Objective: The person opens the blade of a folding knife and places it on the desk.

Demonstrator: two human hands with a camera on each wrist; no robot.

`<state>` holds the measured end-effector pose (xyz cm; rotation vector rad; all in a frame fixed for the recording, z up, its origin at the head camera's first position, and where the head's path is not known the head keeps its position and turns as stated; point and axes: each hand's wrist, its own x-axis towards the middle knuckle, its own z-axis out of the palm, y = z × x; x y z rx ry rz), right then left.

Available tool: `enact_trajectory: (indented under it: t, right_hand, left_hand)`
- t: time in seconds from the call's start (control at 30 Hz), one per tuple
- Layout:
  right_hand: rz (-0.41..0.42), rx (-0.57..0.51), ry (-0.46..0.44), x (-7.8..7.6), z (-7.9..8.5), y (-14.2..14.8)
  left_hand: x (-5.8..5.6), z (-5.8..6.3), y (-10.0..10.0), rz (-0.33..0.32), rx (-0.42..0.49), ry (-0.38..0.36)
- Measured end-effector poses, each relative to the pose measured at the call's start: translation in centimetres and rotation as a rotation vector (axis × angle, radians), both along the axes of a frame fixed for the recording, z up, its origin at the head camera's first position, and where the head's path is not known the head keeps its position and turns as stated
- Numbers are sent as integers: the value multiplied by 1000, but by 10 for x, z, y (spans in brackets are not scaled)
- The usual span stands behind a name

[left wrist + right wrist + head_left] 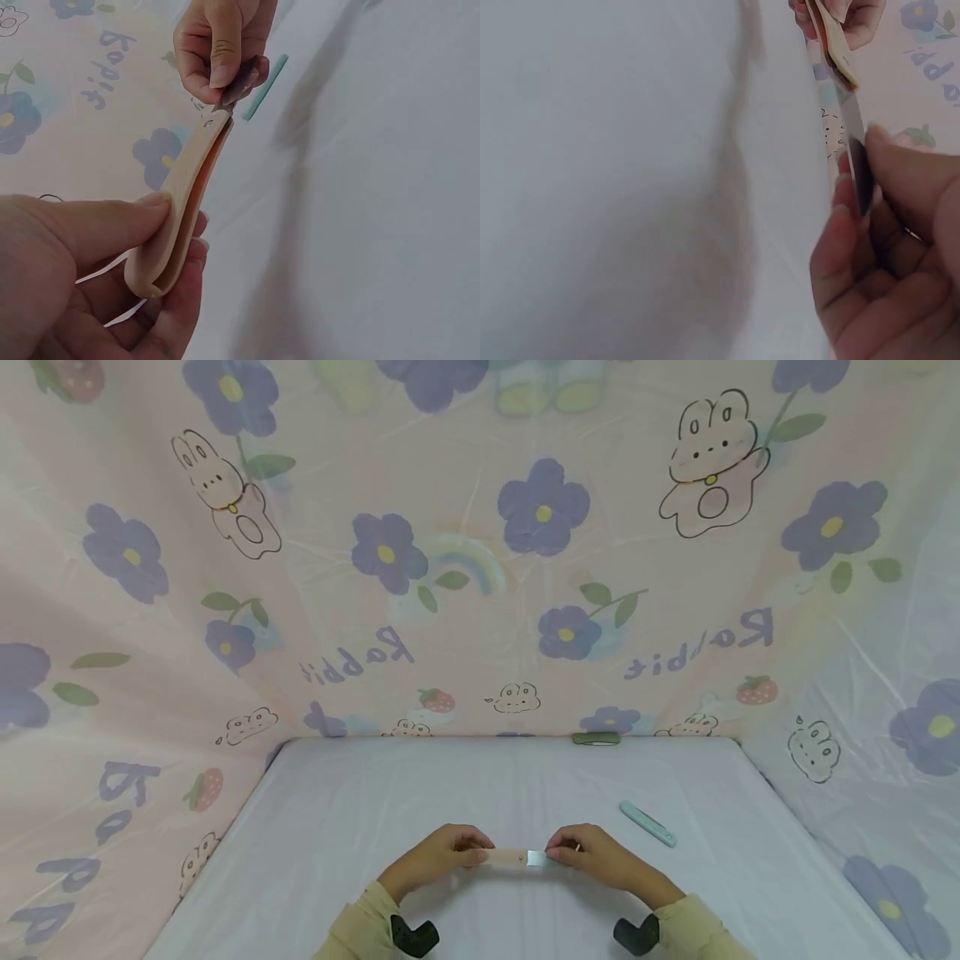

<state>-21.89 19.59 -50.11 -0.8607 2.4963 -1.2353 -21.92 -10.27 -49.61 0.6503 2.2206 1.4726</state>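
Observation:
A folding knife with a beige handle (504,857) is held level above the white table in the head view, its blade (536,858) swung out. My left hand (441,857) pinches the handle end between thumb and fingers; the long slot in the handle (169,217) shows in the left wrist view. From the other side my right hand (600,857) pinches the blade (851,120), thumb on one face and fingers on the other. Those fingers hide the blade's tip in the head view.
A mint-green, slim folded tool (648,824) lies on the table (360,793) beyond my right hand. At the back edge, against the printed curtain (465,610), sits a dark green oblong object (596,738). Patterned curtain also hangs at both sides.

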Motion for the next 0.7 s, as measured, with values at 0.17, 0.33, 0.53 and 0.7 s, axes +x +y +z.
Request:
enact_trajectory:
  t: [0.17, 0.33, 0.53, 0.7]
  right_hand:
    - [-6, -5, -53, -9, 3, 0]
    - [20, -48, -133, -16, 5, 1]
    - [-26, -89, -188, -27, 7, 0]
    - [-72, -122, -201, -39, 6, -3]
  left_hand:
    - [-9, 6, -1, 43, -16, 23]
    - [-15, 11, -4, 68, -45, 61]
    - [-24, 9, -7, 122, -99, 105]
    - [-33, 5, -9, 145, -123, 138]
